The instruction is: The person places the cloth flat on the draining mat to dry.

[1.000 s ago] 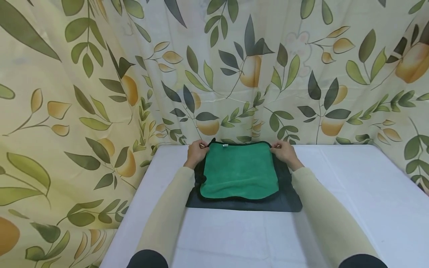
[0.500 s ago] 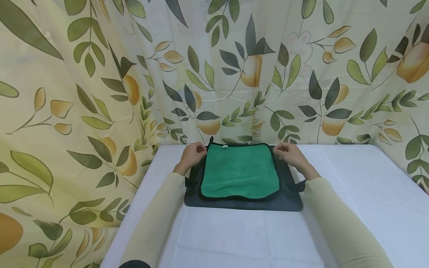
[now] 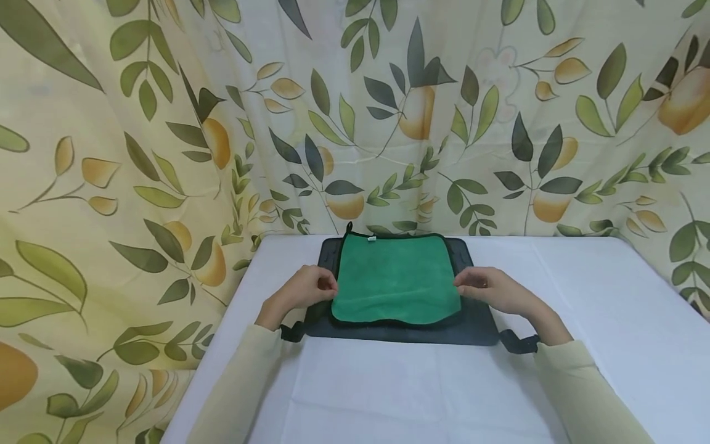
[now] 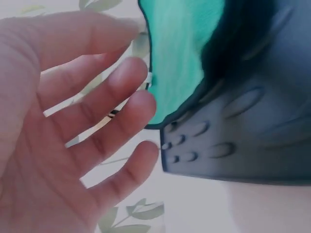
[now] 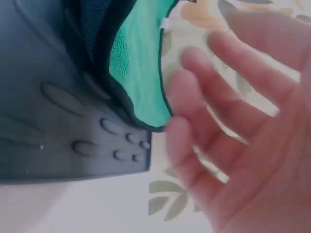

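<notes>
A green cloth (image 3: 396, 277) with black edging, a small white tag and a hanging loop lies spread over a dark board (image 3: 388, 334). Beside the cloth's left edge, near its front corner, is my left hand (image 3: 299, 290), fingers loosely bent. My right hand (image 3: 496, 290) mirrors it at the right edge, fingertips right at the border. In the left wrist view the fingers (image 4: 121, 126) hold nothing, and the cloth (image 4: 180, 53) lies beyond them. Likewise, the right wrist view shows relaxed, slightly blurred fingers (image 5: 187, 94) next to the cloth (image 5: 148, 92).
The board has raised oval bumps at its corners, seen in both wrist views. It rests toward the back of a white-covered table (image 3: 388, 394). A leaf-and-fruit patterned curtain (image 3: 355, 123) hangs behind the table and along its left side. Black straps (image 3: 518, 341) circle the wrists.
Both hands have let go of the cloth's back corners and moved toward me along its sides to near the front corners. The cloth stays flat on the board.
</notes>
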Available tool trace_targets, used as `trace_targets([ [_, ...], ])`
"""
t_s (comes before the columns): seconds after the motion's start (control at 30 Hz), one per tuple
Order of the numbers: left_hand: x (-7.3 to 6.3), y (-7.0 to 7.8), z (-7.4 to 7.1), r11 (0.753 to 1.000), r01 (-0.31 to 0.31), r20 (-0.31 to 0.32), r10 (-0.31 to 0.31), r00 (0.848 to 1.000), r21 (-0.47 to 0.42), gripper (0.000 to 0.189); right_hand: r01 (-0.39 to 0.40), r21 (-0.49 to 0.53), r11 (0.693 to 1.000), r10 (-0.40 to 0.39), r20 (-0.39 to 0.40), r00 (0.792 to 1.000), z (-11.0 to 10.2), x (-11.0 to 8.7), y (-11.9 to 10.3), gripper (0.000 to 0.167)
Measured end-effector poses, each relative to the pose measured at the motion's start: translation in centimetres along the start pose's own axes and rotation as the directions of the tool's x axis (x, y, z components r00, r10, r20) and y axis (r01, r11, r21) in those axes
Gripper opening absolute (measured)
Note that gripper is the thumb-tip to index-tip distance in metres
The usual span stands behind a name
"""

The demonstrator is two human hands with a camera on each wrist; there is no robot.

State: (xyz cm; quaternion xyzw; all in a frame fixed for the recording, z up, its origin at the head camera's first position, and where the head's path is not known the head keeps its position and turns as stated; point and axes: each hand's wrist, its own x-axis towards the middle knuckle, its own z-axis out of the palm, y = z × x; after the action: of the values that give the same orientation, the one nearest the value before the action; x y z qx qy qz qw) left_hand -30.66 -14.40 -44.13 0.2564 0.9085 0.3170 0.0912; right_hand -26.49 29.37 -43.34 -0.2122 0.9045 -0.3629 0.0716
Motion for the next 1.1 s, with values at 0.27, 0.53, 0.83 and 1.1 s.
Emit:
trace_targets([
  [0.27, -1.2, -0.4, 1.5, 0.995, -0.056, 0.157, 0.042, 0.987, 0.086, 0.020, -0.003, -0.056, 0.998, 0.013, 0.176, 0.984, 1.1, -0.4, -0.9, 0.027],
  [0.53, -1.4, -0.2, 2.2, 0.976, -0.065, 0.175, 0.028, 0.984, 0.208, 0.027, -0.033, -0.069, 0.997, 0.048, 0.231, 0.972, 2.2, -0.2, -0.8, 0.024],
  [0.83, -1.1, -0.3, 1.4, 0.987, -0.116, 0.098, 0.105, 0.990, 0.112, 0.008, 0.025, -0.103, 0.994, -0.005, 0.196, 0.981, 1.8, 0.1, 0.0, 0.008],
  [1.1, -1.2, -0.4, 0.7, 0.997, -0.070, 0.051, 0.070, 0.996, -0.013, 0.008, -0.001, -0.078, 0.997, 0.016, 0.197, 0.980, 0.5, -0.1, 0.6, 0.010],
])
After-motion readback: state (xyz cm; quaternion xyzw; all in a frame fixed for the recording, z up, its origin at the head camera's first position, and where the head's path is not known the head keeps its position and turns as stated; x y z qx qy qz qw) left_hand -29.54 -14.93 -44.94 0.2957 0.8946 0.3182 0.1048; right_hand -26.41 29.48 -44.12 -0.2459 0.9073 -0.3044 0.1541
